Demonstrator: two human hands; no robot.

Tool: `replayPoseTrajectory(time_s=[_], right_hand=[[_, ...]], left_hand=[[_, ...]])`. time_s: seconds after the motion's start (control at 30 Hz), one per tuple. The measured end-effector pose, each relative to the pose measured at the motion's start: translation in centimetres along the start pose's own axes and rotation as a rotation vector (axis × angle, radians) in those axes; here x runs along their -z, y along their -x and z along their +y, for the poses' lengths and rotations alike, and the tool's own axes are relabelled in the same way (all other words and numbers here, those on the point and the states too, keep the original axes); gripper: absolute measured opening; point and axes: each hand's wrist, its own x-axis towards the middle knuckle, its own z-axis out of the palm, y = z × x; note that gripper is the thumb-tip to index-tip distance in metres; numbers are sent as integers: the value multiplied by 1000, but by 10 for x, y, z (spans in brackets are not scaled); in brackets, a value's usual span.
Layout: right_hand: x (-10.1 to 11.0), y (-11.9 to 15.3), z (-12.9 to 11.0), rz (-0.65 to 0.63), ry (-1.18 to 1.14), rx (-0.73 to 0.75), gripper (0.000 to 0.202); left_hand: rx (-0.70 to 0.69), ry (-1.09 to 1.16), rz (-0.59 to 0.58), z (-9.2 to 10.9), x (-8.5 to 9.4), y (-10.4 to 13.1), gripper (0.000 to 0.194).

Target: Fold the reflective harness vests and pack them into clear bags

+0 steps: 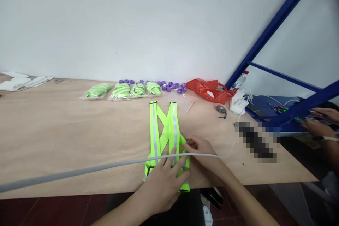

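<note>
A neon yellow reflective strap vest [173, 120] with silver stripes lies on the wooden table near its front edge, its straps crossing in the middle. My left hand [165, 180] rests on the lower part of the vest with its fingers spread. At the vest's right edge, my right hand [200, 150] has its fingers curled and pressed together against a side strap. What lies between those fingertips is partly hidden. A black buckle [150, 170] shows just left of my left hand.
Bagged neon vests [121, 90], purple rolls [168, 87], a red plastic bag [212, 91], a tape measure [221, 109] and a power strip [237, 104] line the back. A grey cable [106, 166] crosses in front. At right are a blue frame [275, 24] and another person's hands [317, 127].
</note>
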Motion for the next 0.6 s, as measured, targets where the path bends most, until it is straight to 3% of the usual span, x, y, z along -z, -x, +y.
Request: replayPoseTrajectory(time_s=[0.33, 0.6], right_hand=[[-2, -17, -5, -253, -505, -169, 22], [-14, -27, -2, -223, -417, -133, 25]], left_hand=[[-70, 61, -20, -4, 7, 3, 51], [-96, 53, -13, -5, 6, 4, 49]])
